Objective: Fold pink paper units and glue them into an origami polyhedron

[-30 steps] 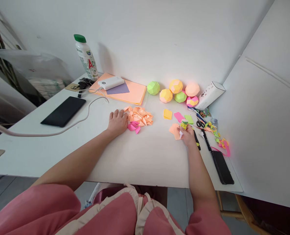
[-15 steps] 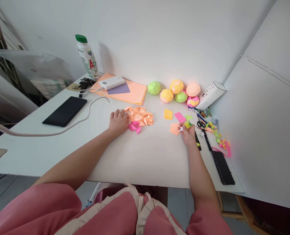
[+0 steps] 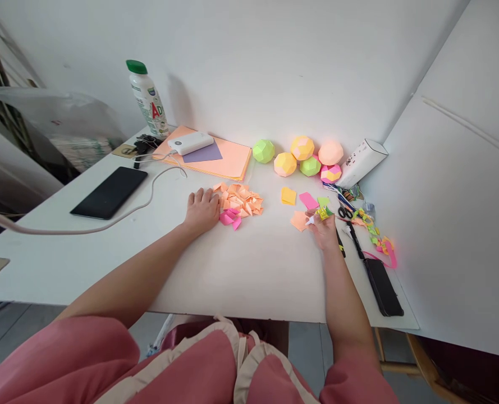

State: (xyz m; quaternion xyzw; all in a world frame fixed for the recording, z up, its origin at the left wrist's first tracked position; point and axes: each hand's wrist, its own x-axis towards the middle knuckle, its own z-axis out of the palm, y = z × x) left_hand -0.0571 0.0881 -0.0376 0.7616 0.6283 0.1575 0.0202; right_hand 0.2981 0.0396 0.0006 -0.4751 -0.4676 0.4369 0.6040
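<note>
My left hand (image 3: 202,212) lies flat on the white table, fingers stretched out and fingertips beside a pile of folded orange paper pieces (image 3: 241,199). A few pink folded pieces (image 3: 231,218) lie at the near edge of that pile. In my right hand (image 3: 325,230) is a small yellow-green glue bottle (image 3: 324,212), its white nozzle pointing left. Under the nozzle lies an orange paper slip (image 3: 299,220). Close by are a pink slip (image 3: 308,200), a green slip (image 3: 323,201) and a yellow-orange stack of slips (image 3: 288,196).
Several faceted paper balls (image 3: 285,164) stand along the wall by a white box (image 3: 362,163). Scissors (image 3: 345,211) and a black phone (image 3: 383,287) lie at right. At left are a tablet (image 3: 109,192), a cable, a power bank (image 3: 191,143) on orange sheets and a bottle (image 3: 149,101).
The whole view has shifted very slightly. My right hand has turned the glue bottle a little, and my left hand rests in the same place.
</note>
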